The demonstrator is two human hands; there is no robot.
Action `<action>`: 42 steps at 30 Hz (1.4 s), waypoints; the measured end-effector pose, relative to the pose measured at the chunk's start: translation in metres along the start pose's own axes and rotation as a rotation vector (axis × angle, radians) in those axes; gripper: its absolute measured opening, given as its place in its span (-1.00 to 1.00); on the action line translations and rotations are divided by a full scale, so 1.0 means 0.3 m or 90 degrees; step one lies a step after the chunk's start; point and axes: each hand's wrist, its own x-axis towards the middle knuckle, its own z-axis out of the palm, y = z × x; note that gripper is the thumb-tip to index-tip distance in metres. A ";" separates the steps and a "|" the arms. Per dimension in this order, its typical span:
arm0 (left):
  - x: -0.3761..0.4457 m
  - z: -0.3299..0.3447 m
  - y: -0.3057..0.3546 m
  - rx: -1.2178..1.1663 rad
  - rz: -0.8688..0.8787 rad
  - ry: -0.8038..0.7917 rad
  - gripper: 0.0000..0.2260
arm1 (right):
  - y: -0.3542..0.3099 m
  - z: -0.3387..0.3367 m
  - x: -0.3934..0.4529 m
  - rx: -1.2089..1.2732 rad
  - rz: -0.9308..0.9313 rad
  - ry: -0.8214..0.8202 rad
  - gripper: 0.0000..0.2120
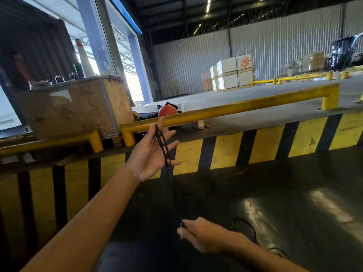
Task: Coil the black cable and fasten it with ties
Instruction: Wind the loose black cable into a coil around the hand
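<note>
My left hand (152, 154) is raised palm up with fingers spread, and a few loops of the black cable (163, 148) are wound around it between thumb and little finger. From the loops the cable runs down taut to my right hand (198, 233), which pinches it low in the view. Behind my right hand more of the cable trails in loose curves across the dark floor. No ties are visible.
A yellow-and-black striped dock edge (255, 146) stands just ahead, topped by a yellow rail (235, 108). A worn wooden crate (72, 108) sits at the left, an orange helmet (168, 110) behind the rail. Stacked white boxes (231, 73) stand far back.
</note>
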 end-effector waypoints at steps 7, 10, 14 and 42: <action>-0.047 -0.149 -0.065 0.627 -0.084 0.074 -0.65 | -0.030 -0.375 -0.118 -0.189 -0.111 0.187 -0.86; -0.096 -0.149 -0.089 0.629 -0.259 -0.032 -0.77 | -0.016 -0.547 -0.140 -0.122 -0.139 0.381 -0.81; -0.097 -0.116 -0.122 0.632 -0.433 -0.166 -0.42 | -0.013 -0.566 -0.064 -0.113 -0.118 0.547 -0.79; -0.110 -0.098 -0.105 0.340 -0.404 -0.269 -0.62 | -0.040 -0.485 -0.004 -0.044 -0.095 0.503 -0.80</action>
